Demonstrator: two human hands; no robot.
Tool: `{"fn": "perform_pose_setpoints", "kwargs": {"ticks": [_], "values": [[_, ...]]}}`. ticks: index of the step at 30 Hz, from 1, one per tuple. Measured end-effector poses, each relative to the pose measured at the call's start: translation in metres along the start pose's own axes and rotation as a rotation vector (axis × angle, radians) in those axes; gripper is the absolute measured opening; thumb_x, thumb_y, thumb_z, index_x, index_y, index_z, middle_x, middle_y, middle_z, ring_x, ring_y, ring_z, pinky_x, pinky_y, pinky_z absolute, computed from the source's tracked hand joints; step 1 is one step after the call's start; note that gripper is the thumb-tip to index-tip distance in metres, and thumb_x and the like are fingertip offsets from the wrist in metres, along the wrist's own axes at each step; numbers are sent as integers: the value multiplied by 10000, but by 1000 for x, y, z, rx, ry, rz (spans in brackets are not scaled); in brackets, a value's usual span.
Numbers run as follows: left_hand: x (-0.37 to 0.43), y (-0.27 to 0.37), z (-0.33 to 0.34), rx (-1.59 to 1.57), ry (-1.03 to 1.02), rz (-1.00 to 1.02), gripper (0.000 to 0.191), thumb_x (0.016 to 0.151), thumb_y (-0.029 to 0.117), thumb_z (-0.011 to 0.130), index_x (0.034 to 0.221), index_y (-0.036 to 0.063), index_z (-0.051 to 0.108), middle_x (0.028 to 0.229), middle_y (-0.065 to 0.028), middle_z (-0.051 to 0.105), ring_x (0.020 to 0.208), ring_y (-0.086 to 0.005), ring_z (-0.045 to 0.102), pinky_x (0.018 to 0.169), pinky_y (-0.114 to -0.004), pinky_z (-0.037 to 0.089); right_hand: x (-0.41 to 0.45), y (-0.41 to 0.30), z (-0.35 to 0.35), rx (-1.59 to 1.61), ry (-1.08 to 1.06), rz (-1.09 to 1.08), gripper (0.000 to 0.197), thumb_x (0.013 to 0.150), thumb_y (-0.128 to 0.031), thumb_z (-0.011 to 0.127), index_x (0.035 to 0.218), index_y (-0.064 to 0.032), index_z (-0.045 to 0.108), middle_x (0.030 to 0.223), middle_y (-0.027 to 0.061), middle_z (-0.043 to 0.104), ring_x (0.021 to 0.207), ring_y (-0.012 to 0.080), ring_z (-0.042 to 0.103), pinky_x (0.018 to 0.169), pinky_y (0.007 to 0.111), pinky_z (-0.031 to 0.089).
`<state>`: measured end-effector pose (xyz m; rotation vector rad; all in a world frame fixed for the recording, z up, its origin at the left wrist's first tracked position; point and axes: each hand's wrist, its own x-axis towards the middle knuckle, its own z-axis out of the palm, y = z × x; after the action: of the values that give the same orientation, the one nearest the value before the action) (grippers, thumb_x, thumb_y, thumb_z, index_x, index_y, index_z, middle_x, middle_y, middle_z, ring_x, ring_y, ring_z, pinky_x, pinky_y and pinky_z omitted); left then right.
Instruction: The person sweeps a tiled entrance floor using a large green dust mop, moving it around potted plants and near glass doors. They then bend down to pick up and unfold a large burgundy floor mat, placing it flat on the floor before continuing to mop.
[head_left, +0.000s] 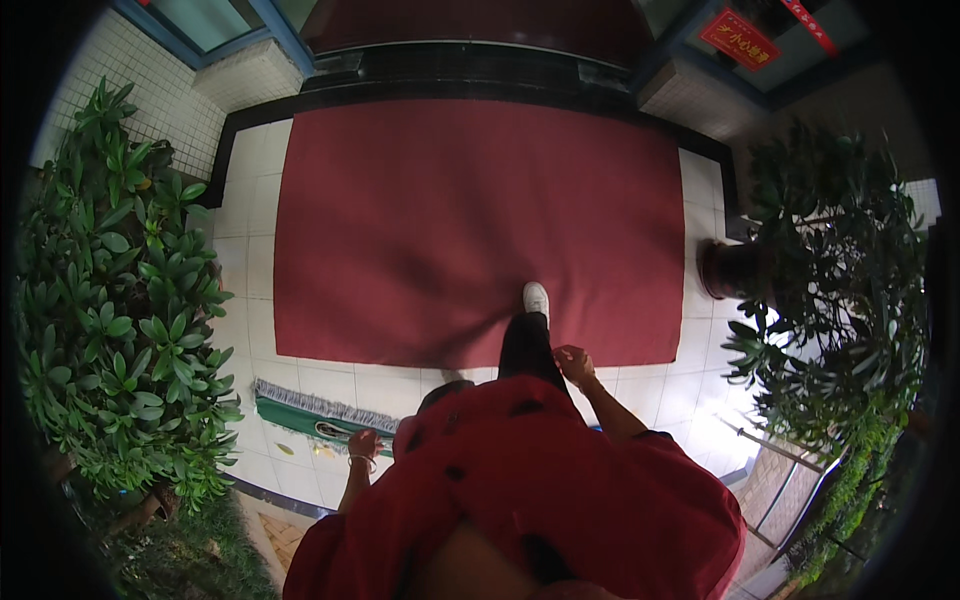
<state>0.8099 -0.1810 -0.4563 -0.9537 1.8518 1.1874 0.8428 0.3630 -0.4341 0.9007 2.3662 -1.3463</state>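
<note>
My left hand (364, 442), with a band at the wrist, hangs at my left side with its fingers curled. In the view it overlaps a flat dust mop (300, 415) with a green backing and grey fringe, which lies on the tiles. Whether the hand grips a handle cannot be told. My right hand (574, 364) hangs by my right thigh, fingers curled in, nothing visible in it. Ahead of me a red mat (450, 225) covers the floor, and my foot in a white shoe (535, 298) is on it. My other foot is mostly hidden by my red top.
A dark doorway threshold (465, 79) borders the mat's far side. Leafy plants (120, 322) crowd the left. A potted plant (832, 300) in a dark pot (731, 270) stands right. White tiles (259, 195) surround the mat, and a metal railing (780, 450) is at lower right.
</note>
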Motion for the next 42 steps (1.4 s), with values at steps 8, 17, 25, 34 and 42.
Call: {"fn": "perform_pose_setpoints", "kwargs": {"ticks": [8,17,25,34,42], "values": [[6,101,108,-331,-171,95,239,778,133,605,992,36,559,790,-111,626,617,-190,618,465,-265,467,89,112,-81,920,-201,422,295,822,-296,525,949,-39,595,718,85,601,578,187,587,491,302,490],[-29,153,158,-100,-143,396,235,816,134,546,1021,22,573,833,-77,629,634,-142,611,523,-241,462,96,84,-123,964,-119,676,208,809,-139,495,913,29,561,619,90,534,428,157,488,356,254,400],[-80,-117,28,-594,439,-167,152,828,133,513,929,40,577,702,-90,606,499,-163,555,377,-267,407,64,-39,-2,-210,-60,-10,214,795,-195,540,823,-9,640,778,59,636,710,146,581,633,262,458],[-53,-156,41,-592,212,-261,126,833,146,479,904,64,543,693,-86,574,493,-200,551,361,-268,367,60,-90,14,204,-270,143,200,834,-188,502,927,-45,606,727,48,596,616,119,564,533,250,467],[84,37,-55,-364,174,357,168,844,188,473,901,68,576,788,-68,620,700,-177,609,540,-299,493,-9,5,-10,2,7,2,178,810,-121,524,861,20,620,739,73,633,670,128,584,585,240,456]]}}
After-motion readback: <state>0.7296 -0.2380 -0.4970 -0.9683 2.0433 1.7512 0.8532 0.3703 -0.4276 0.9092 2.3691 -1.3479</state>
